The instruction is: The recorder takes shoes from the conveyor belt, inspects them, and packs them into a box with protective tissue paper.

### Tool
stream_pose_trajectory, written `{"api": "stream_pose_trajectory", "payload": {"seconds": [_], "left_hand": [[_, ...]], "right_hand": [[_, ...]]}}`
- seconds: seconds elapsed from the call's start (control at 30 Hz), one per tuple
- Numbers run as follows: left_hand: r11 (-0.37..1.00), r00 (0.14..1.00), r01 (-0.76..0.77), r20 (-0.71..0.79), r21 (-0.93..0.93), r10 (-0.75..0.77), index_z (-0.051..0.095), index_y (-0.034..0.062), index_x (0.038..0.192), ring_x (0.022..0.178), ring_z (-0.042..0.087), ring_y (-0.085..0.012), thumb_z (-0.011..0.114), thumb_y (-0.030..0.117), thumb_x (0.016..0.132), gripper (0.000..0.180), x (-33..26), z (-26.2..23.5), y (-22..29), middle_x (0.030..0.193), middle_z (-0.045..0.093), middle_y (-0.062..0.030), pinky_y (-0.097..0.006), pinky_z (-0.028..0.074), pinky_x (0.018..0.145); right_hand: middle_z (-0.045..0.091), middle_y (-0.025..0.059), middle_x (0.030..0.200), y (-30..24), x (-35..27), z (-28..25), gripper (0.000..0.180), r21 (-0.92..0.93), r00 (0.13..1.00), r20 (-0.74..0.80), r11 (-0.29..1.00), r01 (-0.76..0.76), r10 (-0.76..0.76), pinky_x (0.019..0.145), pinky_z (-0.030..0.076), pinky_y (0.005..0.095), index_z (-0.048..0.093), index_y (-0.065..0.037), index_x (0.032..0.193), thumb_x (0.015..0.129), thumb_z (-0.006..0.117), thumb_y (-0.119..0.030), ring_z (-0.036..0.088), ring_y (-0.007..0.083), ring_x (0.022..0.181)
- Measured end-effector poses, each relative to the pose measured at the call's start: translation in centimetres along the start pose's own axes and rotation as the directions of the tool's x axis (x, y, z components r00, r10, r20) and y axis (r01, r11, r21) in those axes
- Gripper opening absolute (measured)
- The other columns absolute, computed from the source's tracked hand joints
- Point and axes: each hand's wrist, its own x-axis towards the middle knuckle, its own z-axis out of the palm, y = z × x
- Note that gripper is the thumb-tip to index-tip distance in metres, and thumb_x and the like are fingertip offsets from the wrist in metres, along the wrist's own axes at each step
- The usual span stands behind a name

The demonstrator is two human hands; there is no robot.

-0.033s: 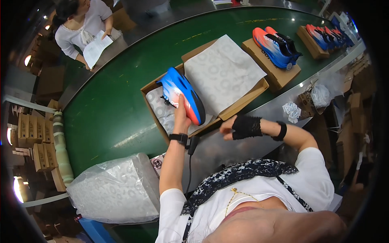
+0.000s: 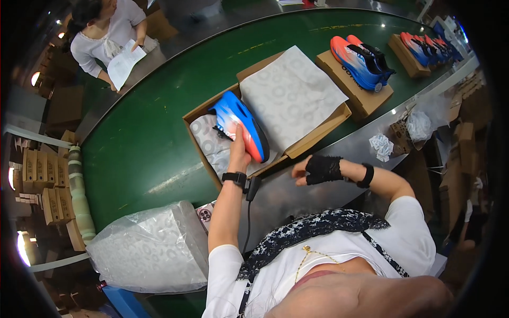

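My left hand (image 2: 240,155) grips a blue and coral running shoe (image 2: 232,113) with black laces, the thumb lying along its side. The shoe is on its side over the left part of an open brown shoebox (image 2: 318,137), and printed tissue paper (image 2: 294,98) covers the right part. Tissue also shows under the shoe, though whether the shoe rests on it I cannot tell. My right hand (image 2: 313,170), in a black fingerless lace glove, is just off the box's near edge with bent, parted fingers and nothing visible in them.
On the green conveyor belt (image 2: 148,143), a pair of similar shoes (image 2: 360,63) sits on a closed box at right, with more beyond. A plastic-wrapped tissue stack (image 2: 154,249) lies at lower left. Small white packets (image 2: 382,147) lie at right. Another person (image 2: 111,40) holds papers across the belt.
My right hand has shifted slightly right, away from the box. The shoe in my left hand has dipped a little toward me.
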Motion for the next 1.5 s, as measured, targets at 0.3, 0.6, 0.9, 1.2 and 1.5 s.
{"api": "stream_pose_trajectory", "payload": {"seconds": [0.3,0.6,0.9,1.2,1.5], "left_hand": [[0.746,0.917,0.368,-0.083,0.555,-0.390,0.036,-0.0028,0.120,0.103,0.047,-0.0435,0.046,0.050,0.083,0.065,1.5,0.8,0.2,0.116,0.044,-0.0246,-0.056,0.046,0.074],[0.739,0.827,-0.301,-0.221,0.603,0.517,0.049,-0.0038,0.110,0.087,0.056,-0.0207,0.034,0.042,0.091,0.052,-7.4,-5.9,5.4,0.100,0.056,-0.0136,-0.030,0.045,0.060],[0.330,0.832,-0.149,-0.063,0.932,0.552,0.054,-0.0090,0.093,0.082,0.053,-0.0402,0.033,0.041,0.089,0.055,-4.9,-9.7,1.7,0.086,0.057,-0.0289,-0.042,0.041,0.074],[0.190,0.827,-0.133,0.004,0.973,0.562,0.056,-0.0087,0.082,0.070,0.056,-0.0395,0.037,0.035,0.089,0.048,-4.9,-8.8,1.5,0.074,0.058,-0.0251,-0.044,0.042,0.065],[0.436,0.787,-0.090,-0.204,0.896,0.582,0.052,-0.0084,0.081,0.069,0.057,-0.0329,0.043,0.044,0.086,0.053,-7.9,-6.3,-3.1,0.074,0.058,-0.0226,-0.038,0.044,0.066]], "right_hand": [[0.056,0.0070,0.093,7.8,3.5,2.5,0.030,0.986,0.724,-0.160,0.077,0.146,0.671,0.072,0.048,0.0317,0.051,-0.007,0.095,0.075,0.066,-0.024,0.056,0.0196,0.090],[0.040,0.0202,0.123,5.4,6.1,1.8,0.046,-0.399,0.519,-0.829,0.870,-0.291,-0.207,0.078,0.040,0.0464,0.044,-0.014,0.121,0.075,0.050,-0.009,0.045,0.0334,0.106],[0.029,0.0195,0.132,4.8,7.8,3.6,0.057,-0.682,0.794,-0.564,0.671,-0.292,-0.228,0.083,0.037,0.0527,0.034,-0.024,0.131,0.077,0.043,-0.006,0.030,0.0449,0.115],[0.030,0.0223,0.129,5.4,6.9,3.5,0.058,-0.669,0.791,-0.577,0.672,-0.317,-0.201,0.082,0.039,0.0522,0.032,-0.023,0.132,0.077,0.043,-0.005,0.031,0.0459,0.115],[0.028,0.0221,0.131,5.2,4.4,3.1,0.060,-0.630,0.837,-0.545,0.687,-0.362,-0.058,0.084,0.038,0.0507,0.029,-0.023,0.132,0.076,0.044,-0.006,0.030,0.0461,0.116]]}}
